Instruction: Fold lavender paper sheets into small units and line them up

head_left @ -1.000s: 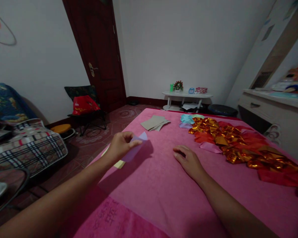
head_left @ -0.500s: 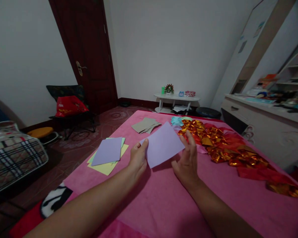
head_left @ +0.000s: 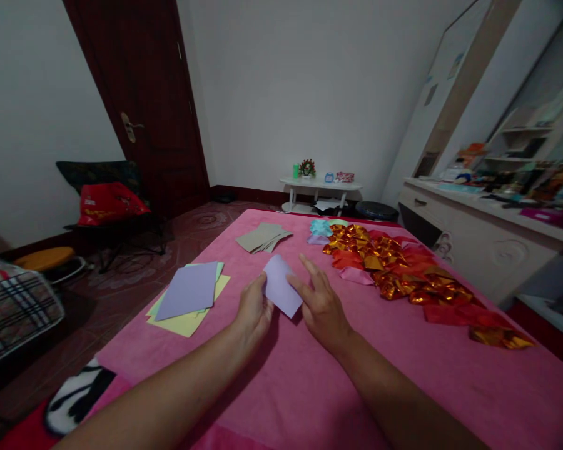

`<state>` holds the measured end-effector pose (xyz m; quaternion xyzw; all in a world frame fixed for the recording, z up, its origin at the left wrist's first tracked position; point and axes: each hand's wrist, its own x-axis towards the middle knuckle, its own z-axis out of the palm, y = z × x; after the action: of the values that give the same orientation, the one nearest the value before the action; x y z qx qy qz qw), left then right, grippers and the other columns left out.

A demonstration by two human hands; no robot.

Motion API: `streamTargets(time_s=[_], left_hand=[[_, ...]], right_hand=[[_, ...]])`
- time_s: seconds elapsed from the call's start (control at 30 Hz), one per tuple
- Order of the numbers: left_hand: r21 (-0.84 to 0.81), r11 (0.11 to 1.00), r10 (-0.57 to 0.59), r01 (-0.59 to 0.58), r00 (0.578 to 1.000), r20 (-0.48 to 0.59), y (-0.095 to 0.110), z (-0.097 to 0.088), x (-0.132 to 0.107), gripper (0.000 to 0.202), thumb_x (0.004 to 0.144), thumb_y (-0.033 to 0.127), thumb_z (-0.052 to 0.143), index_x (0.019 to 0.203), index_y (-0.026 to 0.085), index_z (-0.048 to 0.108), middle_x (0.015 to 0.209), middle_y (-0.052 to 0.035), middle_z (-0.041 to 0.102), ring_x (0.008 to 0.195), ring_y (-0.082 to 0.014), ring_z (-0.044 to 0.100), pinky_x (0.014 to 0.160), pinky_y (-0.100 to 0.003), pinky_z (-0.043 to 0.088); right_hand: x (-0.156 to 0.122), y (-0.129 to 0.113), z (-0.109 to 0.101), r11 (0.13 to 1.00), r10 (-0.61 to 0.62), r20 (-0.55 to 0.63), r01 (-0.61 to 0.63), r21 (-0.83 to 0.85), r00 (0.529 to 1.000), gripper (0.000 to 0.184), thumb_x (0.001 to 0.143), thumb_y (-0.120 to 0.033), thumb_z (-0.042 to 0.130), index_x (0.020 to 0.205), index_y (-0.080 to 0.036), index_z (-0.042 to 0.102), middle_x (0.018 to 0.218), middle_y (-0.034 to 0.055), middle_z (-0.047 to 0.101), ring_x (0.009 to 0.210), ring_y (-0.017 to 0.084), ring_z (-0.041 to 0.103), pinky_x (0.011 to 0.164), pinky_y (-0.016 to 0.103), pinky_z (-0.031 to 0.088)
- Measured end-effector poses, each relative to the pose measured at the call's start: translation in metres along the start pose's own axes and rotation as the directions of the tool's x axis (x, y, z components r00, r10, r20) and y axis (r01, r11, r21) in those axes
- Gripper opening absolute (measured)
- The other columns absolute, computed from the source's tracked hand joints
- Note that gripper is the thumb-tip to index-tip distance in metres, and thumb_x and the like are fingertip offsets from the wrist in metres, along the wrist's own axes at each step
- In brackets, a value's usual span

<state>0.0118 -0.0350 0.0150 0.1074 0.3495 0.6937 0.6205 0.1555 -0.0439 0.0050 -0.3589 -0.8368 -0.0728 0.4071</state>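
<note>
A sheet of purple paper (head_left: pixel 281 286) is bent over between my hands, above the pink cloth. My left hand (head_left: pixel 254 306) grips it by its left edge. My right hand (head_left: pixel 323 306) pinches its right side, with some fingers raised away from the sheet and the thumb mostly hidden. To the left lies a stack of coloured paper (head_left: pixel 187 290), purple on top with green and yellow sheets showing under it. Beyond my hands is a fanned pile of grey-brown paper pieces (head_left: pixel 263 238).
Twisted gold foil and red paper pieces (head_left: pixel 394 265) run along the right side of the pink cloth (head_left: pixel 281 387). Light blue paper (head_left: pixel 319 227) sits at their far end. A small white table (head_left: pixel 319 184) stands by the wall, and a dresser (head_left: pixel 488 225) at right.
The purple sheet was nearly flat and is now bent over, showing smaller. My right hand has come in toward my left hand. The view has turned slightly right.
</note>
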Motion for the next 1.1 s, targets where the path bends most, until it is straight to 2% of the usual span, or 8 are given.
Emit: streamTargets(time_s=[0.1,0.23,0.43,0.6,0.73,0.8,0.93,1.1], left_hand=[[-0.02,0.999,-0.049,0.05,0.998,0.038,0.007,-0.007,-0.009,0.01,0.084,0.015,0.047,0.082,0.014,0.057,0.082,-0.0065,0.064,0.068,-0.0124,0.062,0.067,-0.023,0.054],[0.352,0.934,0.001,-0.071,0.981,0.194,0.023,-0.029,-0.011,0.025,0.073,0.012,0.056,0.097,0.018,0.057,0.107,-0.0104,0.063,0.091,-0.0207,0.065,0.074,-0.033,0.054],[0.594,0.488,-0.075,-0.64,0.647,0.758,0.034,-0.04,-0.014,0.056,0.064,0.01,0.069,0.117,0.025,0.062,0.13,-0.0098,0.055,0.127,-0.0263,0.043,0.11,-0.041,0.027],[0.54,0.284,-0.309,-0.792,0.457,0.834,0.031,-0.032,-0.019,0.046,0.071,0.014,0.062,0.114,0.031,0.066,0.122,-0.0074,0.062,0.119,-0.0269,0.051,0.108,-0.042,0.03],[0.447,0.176,-0.348,-0.877,0.37,0.862,0.031,-0.027,-0.016,0.043,0.066,0.018,0.068,0.107,0.03,0.069,0.119,-0.0089,0.063,0.11,-0.0279,0.057,0.101,-0.039,0.037],[0.475,0.168,-0.337,-0.864,0.402,0.851,0.028,-0.023,-0.011,0.034,0.064,0.028,0.074,0.098,0.026,0.072,0.108,-0.0102,0.067,0.099,-0.0271,0.06,0.092,-0.036,0.042],[0.66,0.159,-0.299,-0.735,0.601,0.741,0.016,-0.015,0.008,0.033,0.077,0.047,0.059,0.07,0.015,0.066,0.067,-0.0036,0.06,0.06,-0.0146,0.052,0.056,-0.024,0.039],[0.831,0.136,-0.325,-0.54,0.768,0.552,0.002,-0.008,0.041,0.048,0.072,0.052,0.061,0.046,0.015,0.045,0.046,0.0051,0.033,0.043,-0.0065,0.027,0.043,-0.022,0.019]], right_hand=[[-0.003,0.011,-0.007,0.996,0.045,-0.043,-0.041,0.083,0.998,0.057,0.072,0.007,0.042,0.112,-0.028,0.064,0.14,0.0067,0.043,0.127,0.024,0.041,0.096,0.046,0.045],[-0.009,0.026,-0.027,0.979,0.067,-0.053,-0.055,0.195,0.996,0.044,0.079,0.0,0.047,0.105,-0.029,0.068,0.131,0.007,0.053,0.118,0.022,0.051,0.09,0.043,0.048],[-0.034,0.034,-0.051,0.95,0.011,0.088,-0.038,0.31,0.996,0.036,0.082,-0.009,0.053,0.106,-0.031,0.069,0.123,0.0063,0.062,0.112,0.021,0.056,0.093,0.043,0.047],[-0.054,0.035,-0.051,0.947,0.005,0.274,-0.092,0.307,0.962,0.04,0.078,-0.005,0.051,0.103,-0.03,0.07,0.114,0.0048,0.067,0.108,0.022,0.059,0.093,0.045,0.045],[-0.053,0.032,-0.051,0.878,0.11,0.367,-0.263,0.4,0.924,0.035,0.078,-0.009,0.051,0.098,-0.028,0.072,0.105,0.0048,0.07,0.1,0.021,0.063,0.09,0.041,0.049],[-0.046,0.031,-0.052,0.805,0.229,0.412,-0.409,0.429,0.882,0.026,0.081,-0.016,0.052,0.093,-0.026,0.073,0.099,0.0049,0.071,0.093,0.02,0.064,0.085,0.036,0.051],[-0.029,0.04,-0.048,0.696,0.426,0.437,-0.595,0.401,0.793,0.022,0.083,-0.026,0.051,0.078,-0.019,0.071,0.094,0.0063,0.068,0.087,0.021,0.063,0.079,0.033,0.05],[-0.022,0.061,-0.032,0.775,0.567,0.302,-0.62,0.122,0.767,0.02,0.067,-0.024,0.063,0.051,-0.02,0.052,0.073,0.0037,0.06,0.075,0.02,0.057,0.065,0.03,0.046]])
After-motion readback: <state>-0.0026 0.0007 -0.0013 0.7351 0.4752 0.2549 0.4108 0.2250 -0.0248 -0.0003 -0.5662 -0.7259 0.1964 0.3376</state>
